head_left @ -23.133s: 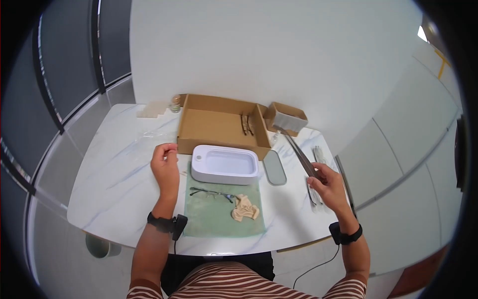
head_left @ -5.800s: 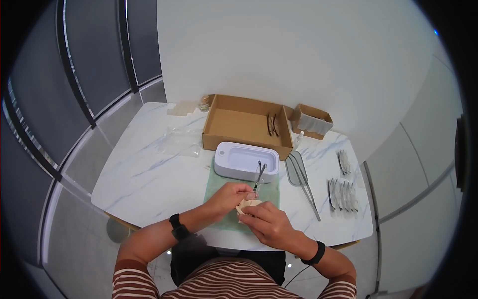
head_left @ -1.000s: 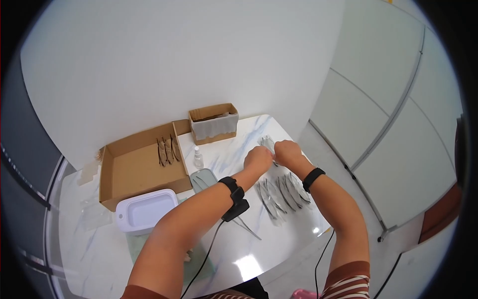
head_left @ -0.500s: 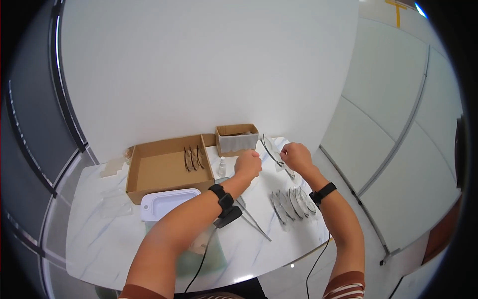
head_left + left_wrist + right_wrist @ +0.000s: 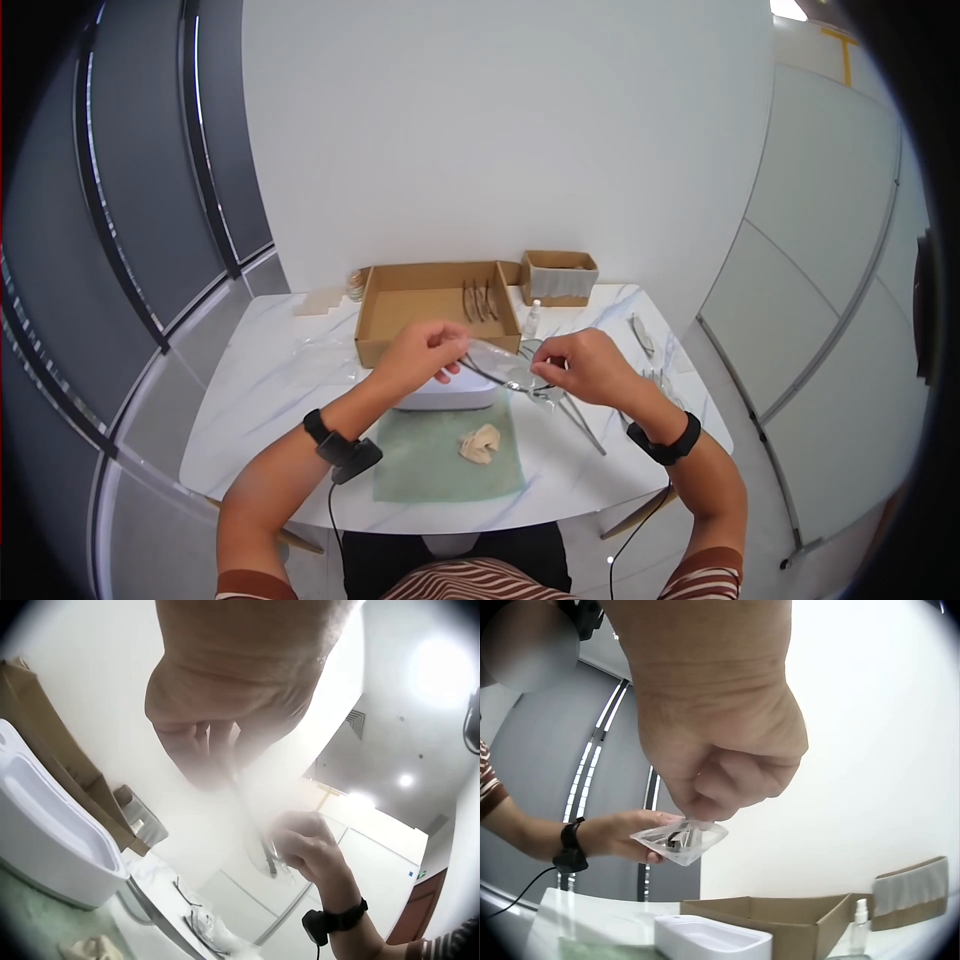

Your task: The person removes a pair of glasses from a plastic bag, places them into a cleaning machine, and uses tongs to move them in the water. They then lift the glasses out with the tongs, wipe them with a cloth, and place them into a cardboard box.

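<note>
A clear plastic bag with dark-framed glasses inside (image 5: pixel 497 367) is stretched between both hands, above the white tub (image 5: pixel 445 396). My left hand (image 5: pixel 425 355) pinches its left end. On the other end, the thumb and curled fingers of my right hand (image 5: pixel 590 367) grip the plastic. In the right wrist view the bag (image 5: pixel 681 841) hangs under the right hand (image 5: pixel 724 761), with the left hand (image 5: pixel 634 832) beyond it. Haze blurs the left fingers in the left wrist view, where the right hand (image 5: pixel 311 844) holds the far end.
A green mat (image 5: pixel 445 470) bears a crumpled beige cloth (image 5: pixel 480 444). Behind are a cardboard tray (image 5: pixel 410 303) with several brown-wrapped items, a smaller box (image 5: pixel 558 280) and a spray bottle (image 5: pixel 532 319). Long tweezers (image 5: pixel 584 427) and more bagged glasses (image 5: pixel 643 335) lie at the right.
Both hands have moved left from the table's right side to above the tub, carrying a bagged pair of glasses. The head view has swung left.
</note>
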Available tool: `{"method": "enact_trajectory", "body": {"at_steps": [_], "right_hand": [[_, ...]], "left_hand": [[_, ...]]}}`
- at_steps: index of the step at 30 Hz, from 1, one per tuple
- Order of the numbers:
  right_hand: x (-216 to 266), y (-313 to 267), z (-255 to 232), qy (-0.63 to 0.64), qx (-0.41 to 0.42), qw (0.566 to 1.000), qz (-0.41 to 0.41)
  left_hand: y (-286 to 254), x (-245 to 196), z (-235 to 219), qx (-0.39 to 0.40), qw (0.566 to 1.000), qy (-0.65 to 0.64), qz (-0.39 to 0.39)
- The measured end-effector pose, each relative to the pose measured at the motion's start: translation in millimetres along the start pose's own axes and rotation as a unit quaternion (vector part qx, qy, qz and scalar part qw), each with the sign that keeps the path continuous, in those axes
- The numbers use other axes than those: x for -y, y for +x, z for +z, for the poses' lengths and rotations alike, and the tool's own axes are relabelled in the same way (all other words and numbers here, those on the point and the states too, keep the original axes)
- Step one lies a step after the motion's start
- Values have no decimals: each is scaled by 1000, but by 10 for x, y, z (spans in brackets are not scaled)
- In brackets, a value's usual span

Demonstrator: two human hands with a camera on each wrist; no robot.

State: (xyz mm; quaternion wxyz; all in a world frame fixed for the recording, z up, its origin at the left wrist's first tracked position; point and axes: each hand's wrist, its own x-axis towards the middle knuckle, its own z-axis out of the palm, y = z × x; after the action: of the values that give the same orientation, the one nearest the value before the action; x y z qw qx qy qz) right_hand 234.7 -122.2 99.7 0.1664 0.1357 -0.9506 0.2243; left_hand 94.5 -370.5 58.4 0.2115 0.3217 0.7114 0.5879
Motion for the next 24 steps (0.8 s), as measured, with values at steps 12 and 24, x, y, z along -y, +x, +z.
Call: {"method": "enact_trajectory", "body": {"at_steps": [12,24], "right_hand": [[204,184,839,137,5,990,27],[-27,-116,1101,460,21,845,272]], "left_hand": [[-869,775,-419,-80,992,-43,-86],[-776,974,-360,-154,974,-145,-83]]}}
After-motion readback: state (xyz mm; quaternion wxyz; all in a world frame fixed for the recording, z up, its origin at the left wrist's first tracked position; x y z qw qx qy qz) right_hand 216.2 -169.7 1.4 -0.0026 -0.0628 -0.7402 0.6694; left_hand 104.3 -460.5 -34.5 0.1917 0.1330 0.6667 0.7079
